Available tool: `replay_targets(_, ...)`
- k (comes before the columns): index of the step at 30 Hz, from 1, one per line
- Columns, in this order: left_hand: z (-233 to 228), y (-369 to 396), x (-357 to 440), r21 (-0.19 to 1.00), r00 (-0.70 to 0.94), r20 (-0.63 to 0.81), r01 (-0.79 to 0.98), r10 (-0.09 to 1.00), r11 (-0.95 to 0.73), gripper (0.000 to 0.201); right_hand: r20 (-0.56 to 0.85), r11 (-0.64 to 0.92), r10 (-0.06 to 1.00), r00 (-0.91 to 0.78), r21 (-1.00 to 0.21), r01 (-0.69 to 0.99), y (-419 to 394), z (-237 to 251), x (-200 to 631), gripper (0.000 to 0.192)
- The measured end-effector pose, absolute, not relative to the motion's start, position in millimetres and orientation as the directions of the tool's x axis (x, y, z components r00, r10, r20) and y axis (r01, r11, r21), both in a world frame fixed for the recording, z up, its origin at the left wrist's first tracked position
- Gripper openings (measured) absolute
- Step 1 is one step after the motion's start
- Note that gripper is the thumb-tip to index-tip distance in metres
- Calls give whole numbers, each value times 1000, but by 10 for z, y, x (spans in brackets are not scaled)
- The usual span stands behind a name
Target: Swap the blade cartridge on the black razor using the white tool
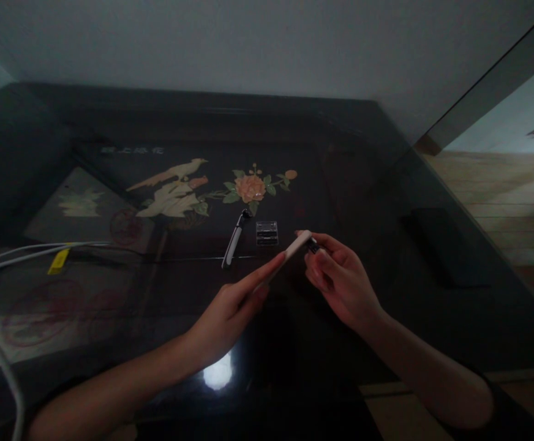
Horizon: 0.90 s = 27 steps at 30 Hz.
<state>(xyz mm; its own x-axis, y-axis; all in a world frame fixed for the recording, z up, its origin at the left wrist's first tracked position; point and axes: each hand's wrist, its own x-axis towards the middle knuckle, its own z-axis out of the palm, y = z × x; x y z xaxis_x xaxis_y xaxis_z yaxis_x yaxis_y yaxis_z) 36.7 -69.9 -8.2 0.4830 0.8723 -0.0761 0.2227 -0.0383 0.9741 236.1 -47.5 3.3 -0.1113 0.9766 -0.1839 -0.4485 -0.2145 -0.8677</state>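
My left hand [236, 312] is closed around the white handle of a razor [298, 244], which slants up to the right. At the handle's far end, my right hand [340, 275] pinches a small black razor head [313, 245]. Whether the head is fixed to the handle or only touching it, I cannot tell. A second razor [234, 242], white and black with its head at the top, lies on the table left of my hands. Beside it sits a small clear case [267, 233] with dark pieces inside.
The dark glossy table [340, 171] carries a bird-and-flower picture [250, 188]. White cables [28, 250] with a yellow tag [59, 261] run in from the left. A flat dark object [448, 247] lies at the right. Behind the table stands a pale wall [193, 46].
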Motion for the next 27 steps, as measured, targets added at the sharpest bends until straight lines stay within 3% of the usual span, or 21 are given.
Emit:
replay_targets(7,-112,-707,343,980,525,-127,198,842,25,50,-187,-220,975,-117,-857,-467,-468,25,2361,33)
replay_targets(27,-105,-740,345,970,549,-49,226,834,-92,52,-183,-218,976,-120,-849,-482,-470,29,2347,32)
